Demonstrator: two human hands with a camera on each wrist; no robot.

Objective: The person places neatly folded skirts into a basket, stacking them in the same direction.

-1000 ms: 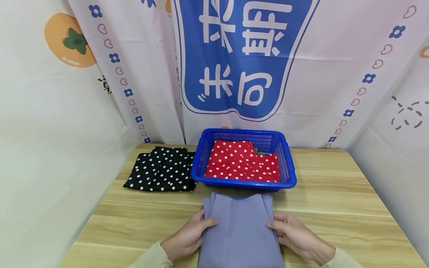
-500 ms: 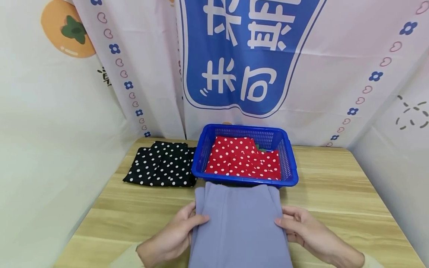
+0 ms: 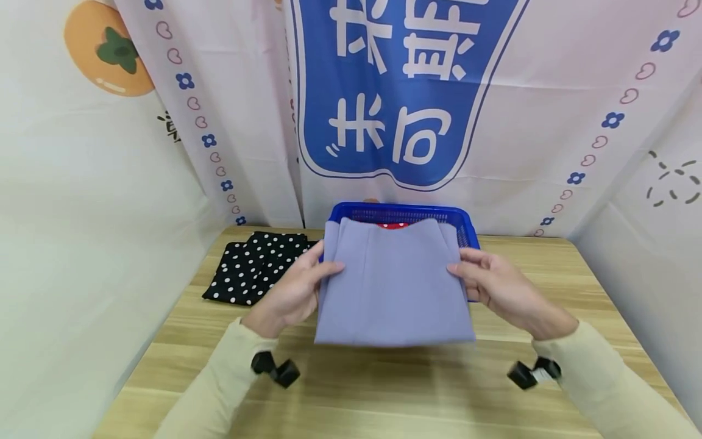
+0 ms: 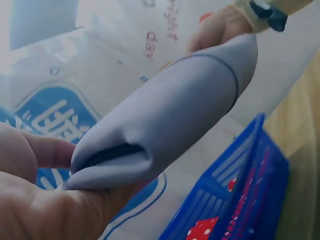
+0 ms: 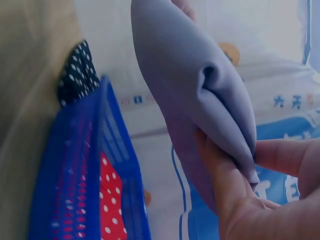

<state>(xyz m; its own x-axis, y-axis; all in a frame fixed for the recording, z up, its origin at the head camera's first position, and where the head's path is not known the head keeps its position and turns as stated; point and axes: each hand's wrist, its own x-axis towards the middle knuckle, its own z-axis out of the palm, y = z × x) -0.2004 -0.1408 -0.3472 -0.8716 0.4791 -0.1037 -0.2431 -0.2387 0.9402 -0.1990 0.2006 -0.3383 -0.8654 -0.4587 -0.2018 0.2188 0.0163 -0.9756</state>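
Observation:
A folded lavender cloth [image 3: 395, 286] hangs in the air in front of and over the blue basket [image 3: 403, 210], hiding most of it in the head view. My left hand [image 3: 293, 286] pinches its left edge, thumb on the near face. At the opposite edge my right hand [image 3: 501, 286] grips it the same way. Both wrist views show the cloth's folded layers [image 4: 165, 115] between thumb and fingers, raised above the basket rim. Inside the basket lies a red cloth with white dots [image 5: 111, 200], only a sliver of which shows from the head.
Left of the basket, a folded black cloth with white dots [image 3: 241, 274] lies on the wooden table [image 3: 384, 390], partly covered by my left hand. A printed white curtain [image 3: 493, 152] hangs behind the table, and pale walls stand at both sides.
Both hands have lifted the lavender cloth off the near part of the table and carried it forward over the basket. The red cloth is now mostly hidden; the black one has stayed put.

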